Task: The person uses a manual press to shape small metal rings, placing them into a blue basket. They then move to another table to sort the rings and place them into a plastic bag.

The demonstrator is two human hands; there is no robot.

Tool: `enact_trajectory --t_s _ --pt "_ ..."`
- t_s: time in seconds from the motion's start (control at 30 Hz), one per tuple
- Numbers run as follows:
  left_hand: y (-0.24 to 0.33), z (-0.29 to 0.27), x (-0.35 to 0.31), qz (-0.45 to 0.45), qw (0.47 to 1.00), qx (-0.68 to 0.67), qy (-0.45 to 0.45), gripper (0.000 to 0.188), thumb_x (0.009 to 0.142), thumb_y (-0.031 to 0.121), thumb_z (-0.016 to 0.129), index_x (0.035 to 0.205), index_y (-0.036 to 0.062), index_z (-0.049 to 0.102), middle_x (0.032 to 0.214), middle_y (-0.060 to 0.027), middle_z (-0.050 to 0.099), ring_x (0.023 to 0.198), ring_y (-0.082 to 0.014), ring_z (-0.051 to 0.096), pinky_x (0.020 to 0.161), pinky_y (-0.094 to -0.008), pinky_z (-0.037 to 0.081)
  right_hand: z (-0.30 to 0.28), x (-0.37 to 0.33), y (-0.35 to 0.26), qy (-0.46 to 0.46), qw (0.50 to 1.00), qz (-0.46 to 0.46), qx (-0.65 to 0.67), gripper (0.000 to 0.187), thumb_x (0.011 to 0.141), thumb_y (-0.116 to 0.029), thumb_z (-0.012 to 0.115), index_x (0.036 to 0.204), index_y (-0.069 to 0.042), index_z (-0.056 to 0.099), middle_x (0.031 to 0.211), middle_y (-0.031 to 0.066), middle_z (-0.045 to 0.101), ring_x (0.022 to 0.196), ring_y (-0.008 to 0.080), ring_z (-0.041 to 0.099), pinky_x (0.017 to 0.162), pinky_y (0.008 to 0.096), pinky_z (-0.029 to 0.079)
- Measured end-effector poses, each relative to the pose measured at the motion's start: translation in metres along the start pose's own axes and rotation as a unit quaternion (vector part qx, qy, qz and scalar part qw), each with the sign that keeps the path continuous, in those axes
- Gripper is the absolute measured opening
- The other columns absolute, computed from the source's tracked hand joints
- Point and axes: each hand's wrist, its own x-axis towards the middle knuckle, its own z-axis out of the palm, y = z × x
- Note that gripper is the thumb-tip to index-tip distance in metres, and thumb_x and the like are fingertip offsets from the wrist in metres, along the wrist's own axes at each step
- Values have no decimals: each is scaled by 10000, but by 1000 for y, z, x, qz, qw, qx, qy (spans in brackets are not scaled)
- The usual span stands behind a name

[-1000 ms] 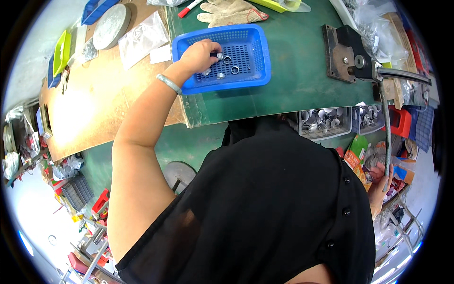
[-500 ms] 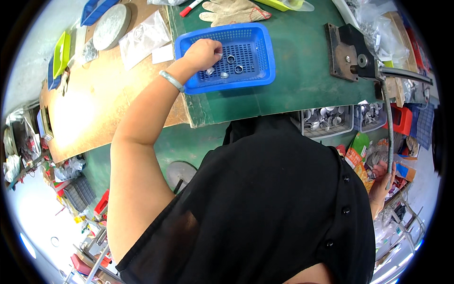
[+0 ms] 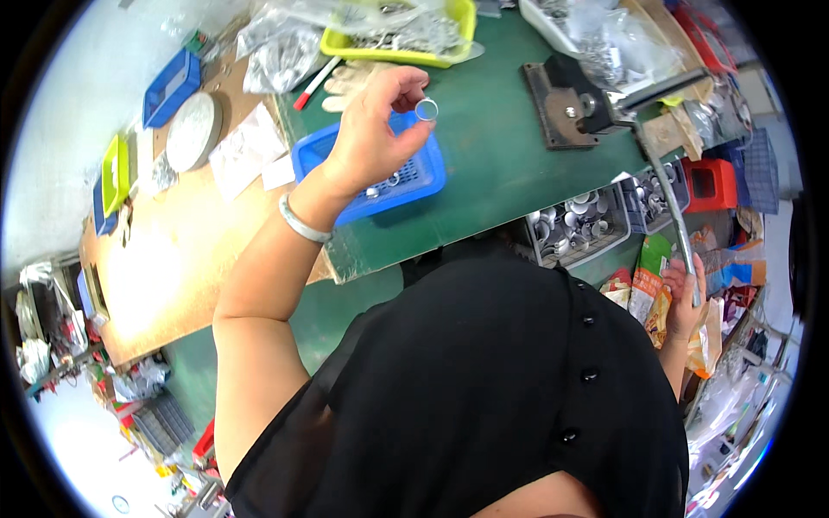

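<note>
My left hand (image 3: 373,136) is raised over the blue perforated basket (image 3: 433,177), its thumb and fingers pinching a small metal ring (image 3: 427,110) at its edge. Below the hand, a few similar small rings (image 3: 372,192) lie in the basket, partly hidden by my wrist. Far to the right, my right hand (image 3: 684,298) is wrapped round the lower end of a long metal lever (image 3: 670,205). That lever hangs down from a dark hand press (image 3: 566,108) standing on the green table.
A yellow-green tray (image 3: 458,34) of small metal parts stands at the back, beside a glove (image 3: 350,84) and a red-and-white marker (image 3: 316,83). Grey crates (image 3: 577,229) of metal pieces sit under the table's edge (image 3: 484,231). Bagged parts (image 3: 604,56) lie beyond the press.
My left hand has lifted out of the basket with a ring between its fingers. My right hand stays on the lever. The view has shifted, showing more of the table's far side.
</note>
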Motion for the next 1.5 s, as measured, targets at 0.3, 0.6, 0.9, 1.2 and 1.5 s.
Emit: enact_trajectory --t_s 0.3,0.6,0.9,1.2,1.5 --pt "65 51 61 102 993 -61 -11 324 684 6 689 1000 35 623 892 -42 572 711 -111 512 668 -235 444 21 -1 -15 17 999 -32 25 364 895 -146 527 1211 29 480 962 151 621 775 174 620 688 267 499" --pt "124 136 171 98 987 -121 -42 309 760 55 676 1058 9 608 853 7 554 739 -62 494 659 -203 430 19 4 0 -3 993 -63 102 352 857 -149 602 1163 9 531 936 101 629 778 143 605 697 249 484" --pt "147 173 218 33 983 -137 -115 317 713 91 701 1015 13 643 868 -36 591 766 -110 554 702 -241 466 18 7 0 -39 989 -102 100 341 865 -141 589 1164 10 525 958 110 624 829 163 613 726 267 488" --pt "157 169 222 -23 977 -128 -170 315 723 72 699 1008 -42 629 817 -22 617 713 -83 539 649 -230 457 13 9 -2 -67 986 -84 126 269 850 -49 587 1114 5 575 956 102 606 822 136 594 754 256 487" --pt "182 149 240 -9 976 -23 -217 321 722 76 710 1019 -22 634 776 9 593 689 -59 514 619 -212 435 12 10 -4 -77 986 -78 123 268 851 -46 580 1116 -4 573 953 94 610 821 129 593 755 251 484"
